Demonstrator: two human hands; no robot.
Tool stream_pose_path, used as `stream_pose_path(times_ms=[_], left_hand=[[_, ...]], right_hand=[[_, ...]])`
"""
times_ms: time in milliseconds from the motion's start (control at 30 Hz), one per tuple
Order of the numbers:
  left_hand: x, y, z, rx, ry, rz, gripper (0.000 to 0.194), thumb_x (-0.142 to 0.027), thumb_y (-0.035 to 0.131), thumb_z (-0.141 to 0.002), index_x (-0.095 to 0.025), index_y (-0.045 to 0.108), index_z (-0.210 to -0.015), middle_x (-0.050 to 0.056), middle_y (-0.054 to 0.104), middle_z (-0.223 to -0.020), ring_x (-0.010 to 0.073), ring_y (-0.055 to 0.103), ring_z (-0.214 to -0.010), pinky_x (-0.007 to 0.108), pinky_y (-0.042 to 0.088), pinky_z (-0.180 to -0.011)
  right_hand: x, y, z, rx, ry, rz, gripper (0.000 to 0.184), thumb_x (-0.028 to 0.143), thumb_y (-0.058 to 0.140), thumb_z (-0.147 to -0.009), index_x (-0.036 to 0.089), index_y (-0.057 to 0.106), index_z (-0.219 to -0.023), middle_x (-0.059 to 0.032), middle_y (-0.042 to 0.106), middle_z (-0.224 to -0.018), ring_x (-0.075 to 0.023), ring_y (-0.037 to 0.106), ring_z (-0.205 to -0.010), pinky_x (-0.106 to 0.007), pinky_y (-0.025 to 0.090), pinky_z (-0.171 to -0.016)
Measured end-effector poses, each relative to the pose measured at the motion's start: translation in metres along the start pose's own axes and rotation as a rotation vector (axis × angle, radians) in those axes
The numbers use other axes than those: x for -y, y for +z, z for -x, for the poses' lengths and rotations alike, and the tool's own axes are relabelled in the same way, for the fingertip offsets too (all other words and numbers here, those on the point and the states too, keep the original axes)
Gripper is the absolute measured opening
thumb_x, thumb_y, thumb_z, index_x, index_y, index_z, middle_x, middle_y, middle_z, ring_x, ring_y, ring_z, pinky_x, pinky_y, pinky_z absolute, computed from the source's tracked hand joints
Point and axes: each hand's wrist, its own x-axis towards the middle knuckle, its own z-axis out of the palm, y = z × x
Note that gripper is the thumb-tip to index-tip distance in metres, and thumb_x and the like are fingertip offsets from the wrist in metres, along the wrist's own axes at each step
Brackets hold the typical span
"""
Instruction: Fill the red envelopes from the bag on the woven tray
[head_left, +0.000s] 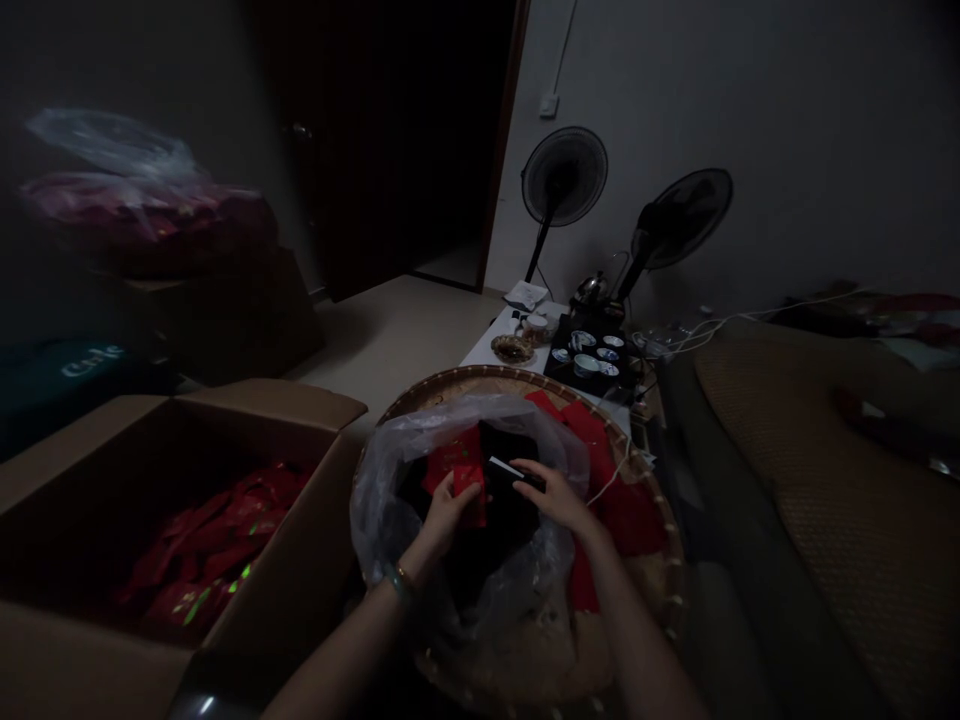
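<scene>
- Over a round tray (525, 685) in a dim room, a person works with both hands above an open plastic bag (379, 490) of dark contents (487, 560).
- Left hand (446, 512): thumb and fingers grasp a red packet (470, 475) above the bag's mouth; more red shows behind it.
- Right hand (551, 492): fingertips bracket the near end of a slim dark strip (506, 467) with a white edge and seem to pinch it, though shadow hides the contact. Packet and strip are near each other, apart.
- At left, a carton (82, 655) holds a loose heap (210, 550) of red packets; whether these are finished or waiting, one cannot tell.
- Beside the bag, on the tray's right, lie flat red pieces (600, 450).
- Progress, by judgement: work looks under way, with one packet in hand and plenty of red and dark stock left; no count is possible.
- Beyond the tray stand cups (586, 366) and two fans (564, 175).
</scene>
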Motion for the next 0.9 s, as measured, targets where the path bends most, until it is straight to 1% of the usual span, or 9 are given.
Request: stream_pose_path(times_ms=[133, 333, 500, 567, 667, 733, 800, 900], left_hand=[[0.003, 0.002, -0.001, -0.039, 0.059, -0.039, 0.041, -0.035, 0.075, -0.057, -0.014, 0.056, -0.087, 0.003, 0.064, -0.072, 0.0138, 0.061, -0.059, 0.022, 0.046, -0.054], [0.010, 0.001, -0.005, -0.050, 0.128, -0.113, 0.040, -0.033, 0.075, -0.057, -0.014, 0.057, -0.087, 0.001, 0.064, -0.069, 0.0121, 0.058, -0.057, 0.022, 0.046, -0.055], [0.011, -0.004, -0.008, -0.050, 0.227, -0.208, 0.041, -0.030, 0.075, -0.057, -0.014, 0.060, -0.091, 0.004, 0.067, -0.080, 0.0161, 0.061, -0.070, 0.026, 0.047, -0.067], [0.010, -0.005, -0.008, -0.048, 0.243, -0.223, 0.039, -0.030, 0.074, -0.057, -0.014, 0.060, -0.090, 0.004, 0.067, -0.081, 0.0166, 0.061, -0.072, 0.026, 0.046, -0.068], [0.010, -0.005, -0.007, -0.057, 0.236, -0.228, 0.034, -0.033, 0.073, -0.058, -0.013, 0.061, -0.083, 0.003, 0.066, -0.077, 0.0151, 0.059, -0.068, 0.024, 0.045, -0.065], [0.009, -0.006, -0.006, -0.064, 0.210, -0.217, 0.030, -0.036, 0.070, -0.062, -0.014, 0.060, -0.079, 0.001, 0.064, -0.073, 0.0132, 0.057, -0.065, 0.022, 0.044, -0.062], [0.007, -0.008, -0.004, -0.066, 0.169, -0.184, 0.030, -0.040, 0.067, -0.065, -0.014, 0.060, -0.080, 0.000, 0.063, -0.070, 0.0123, 0.056, -0.061, 0.021, 0.043, -0.059], [0.004, -0.011, -0.003, -0.078, 0.108, -0.139, 0.034, -0.044, 0.066, -0.065, -0.015, 0.060, -0.083, 0.000, 0.063, -0.068, 0.0124, 0.056, -0.058, 0.022, 0.043, -0.057]], right_hand=[[0.009, -0.002, 0.006, 0.024, -0.018, 0.130, 0.034, 0.033, 0.056, -0.076, 0.022, 0.059, -0.108, -0.0060, 0.065, -0.108, -0.0217, 0.060, -0.099, -0.036, 0.046, -0.085], [0.019, 0.000, 0.004, 0.015, -0.051, 0.262, 0.033, 0.030, 0.056, -0.077, 0.022, 0.059, -0.109, -0.0059, 0.065, -0.107, -0.0219, 0.061, -0.098, -0.034, 0.048, -0.084], [0.017, 0.001, 0.002, 0.028, -0.060, 0.301, 0.032, 0.031, 0.055, -0.078, 0.023, 0.059, -0.109, -0.0049, 0.065, -0.108, -0.0216, 0.061, -0.098, -0.034, 0.047, -0.084], [0.017, 0.001, 0.002, 0.042, -0.051, 0.295, 0.030, 0.031, 0.054, -0.079, 0.024, 0.059, -0.108, -0.0041, 0.066, -0.106, -0.0213, 0.062, -0.095, -0.033, 0.048, -0.083], [0.017, 0.002, 0.002, 0.046, -0.040, 0.274, 0.028, 0.032, 0.053, -0.080, 0.025, 0.060, -0.106, -0.0032, 0.067, -0.102, -0.0211, 0.063, -0.091, -0.031, 0.049, -0.078], [0.015, 0.001, 0.002, 0.039, -0.034, 0.263, 0.028, 0.033, 0.053, -0.079, 0.025, 0.061, -0.105, -0.0030, 0.068, -0.100, -0.0212, 0.064, -0.089, -0.031, 0.049, -0.076], [0.010, -0.001, 0.001, 0.014, -0.016, 0.253, 0.028, 0.033, 0.052, -0.079, 0.025, 0.061, -0.105, -0.0032, 0.068, -0.099, -0.0214, 0.064, -0.087, -0.032, 0.048, -0.076], [0.003, -0.006, 0.000, -0.040, 0.038, 0.223, 0.028, 0.034, 0.053, -0.079, 0.023, 0.061, -0.103, -0.0043, 0.068, -0.098, -0.0216, 0.064, -0.086, -0.033, 0.048, -0.076]])
